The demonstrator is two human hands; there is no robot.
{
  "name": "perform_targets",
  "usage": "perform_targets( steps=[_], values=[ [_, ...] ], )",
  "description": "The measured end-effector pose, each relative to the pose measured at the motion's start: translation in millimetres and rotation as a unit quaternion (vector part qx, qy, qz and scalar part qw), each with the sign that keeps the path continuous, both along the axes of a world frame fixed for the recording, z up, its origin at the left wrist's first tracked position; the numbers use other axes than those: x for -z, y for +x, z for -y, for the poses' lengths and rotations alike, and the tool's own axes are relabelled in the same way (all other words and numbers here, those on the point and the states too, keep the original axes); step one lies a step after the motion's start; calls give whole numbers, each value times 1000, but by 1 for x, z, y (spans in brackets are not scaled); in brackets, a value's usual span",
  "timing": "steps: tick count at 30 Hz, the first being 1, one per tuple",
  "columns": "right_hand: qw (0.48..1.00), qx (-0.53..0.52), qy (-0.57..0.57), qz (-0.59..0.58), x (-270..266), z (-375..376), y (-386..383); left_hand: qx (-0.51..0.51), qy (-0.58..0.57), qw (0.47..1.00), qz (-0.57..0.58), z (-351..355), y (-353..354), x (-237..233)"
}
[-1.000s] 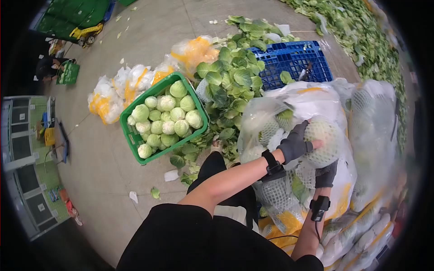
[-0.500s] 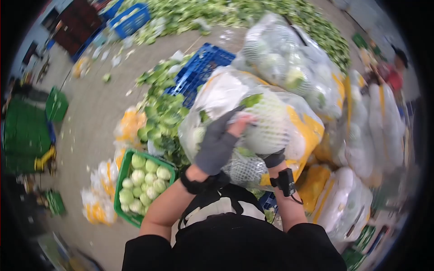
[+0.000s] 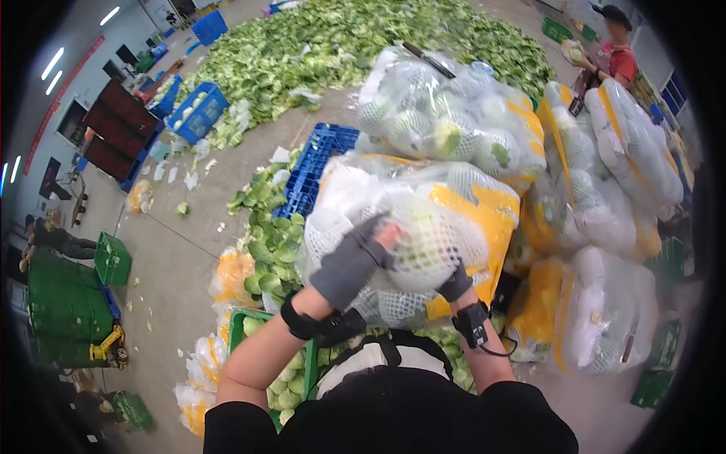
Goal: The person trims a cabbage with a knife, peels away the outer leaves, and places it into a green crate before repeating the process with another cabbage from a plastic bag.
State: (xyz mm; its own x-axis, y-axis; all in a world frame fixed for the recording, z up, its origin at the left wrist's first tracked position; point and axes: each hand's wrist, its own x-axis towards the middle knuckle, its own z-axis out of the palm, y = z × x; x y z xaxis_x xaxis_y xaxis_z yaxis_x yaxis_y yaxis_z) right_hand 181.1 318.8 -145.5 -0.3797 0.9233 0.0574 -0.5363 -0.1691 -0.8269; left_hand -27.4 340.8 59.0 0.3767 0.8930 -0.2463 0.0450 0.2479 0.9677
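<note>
A pale green cabbage in a white foam net (image 3: 427, 246) is between my two gloved hands, above an open clear plastic bag (image 3: 491, 227) with yellow bands. My left hand (image 3: 355, 257), in a grey fingerless glove, has its fingertips on the cabbage's left side. Around its right lower side are the fingers of my right hand (image 3: 456, 281), partly hidden by the cabbage. Other netted cabbages lie in the bag beneath. Both wrists wear black straps.
Behind stands a full bag of netted cabbages (image 3: 454, 113) with a knife (image 3: 429, 60) on top. More bags (image 3: 597, 303) are stacked at right. A blue pallet (image 3: 321, 163), loose leaves (image 3: 340, 38) and a green crate (image 3: 236, 333) lie around. A person in red (image 3: 620, 60) stands back right.
The view has tilted up and shifted. The netted cabbage is still between my hands; leaves that showed at its top are no longer visible, and more of the net covers it.
</note>
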Motion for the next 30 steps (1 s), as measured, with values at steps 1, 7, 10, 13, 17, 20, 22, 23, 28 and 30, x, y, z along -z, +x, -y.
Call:
perform_targets(
  steps=[1, 7, 10, 13, 17, 20, 22, 23, 28, 30],
  values=[
    [970, -42, -97, -217, -10, 1, 0, 45, -3, 999, 1, 3, 3, -5],
    [958, 27, -128, -256, -22, 6, -15, 5, 283, 929, -238, -13, 3, -20],
    [953, -20, -174, -248, -23, 2, -18, -99, 156, 978, -92, -43, -3, -15],
    [947, -67, -164, -268, -24, -15, -30, -191, 152, 966, -84, -88, -27, 41],
    [936, -1, -240, -260, -29, -10, -35, -254, 209, 912, -244, -113, -72, 103],
    [978, -15, -109, -176, -27, -15, -36, -135, 219, 923, -287, -115, -113, 219],
    [913, -42, -151, -377, -11, -28, -27, -209, 176, 918, -289, -63, -83, 152],
    [940, -9, -161, -299, -30, -30, -15, -274, 237, 896, -258, -59, -84, 161],
    [995, 45, -83, 37, -66, -43, -33, -145, 90, 984, 49, -3, -40, 115],
    [989, 74, -127, 34, -43, -42, -48, -140, 93, 982, 91, 6, -38, 136]
  ],
)
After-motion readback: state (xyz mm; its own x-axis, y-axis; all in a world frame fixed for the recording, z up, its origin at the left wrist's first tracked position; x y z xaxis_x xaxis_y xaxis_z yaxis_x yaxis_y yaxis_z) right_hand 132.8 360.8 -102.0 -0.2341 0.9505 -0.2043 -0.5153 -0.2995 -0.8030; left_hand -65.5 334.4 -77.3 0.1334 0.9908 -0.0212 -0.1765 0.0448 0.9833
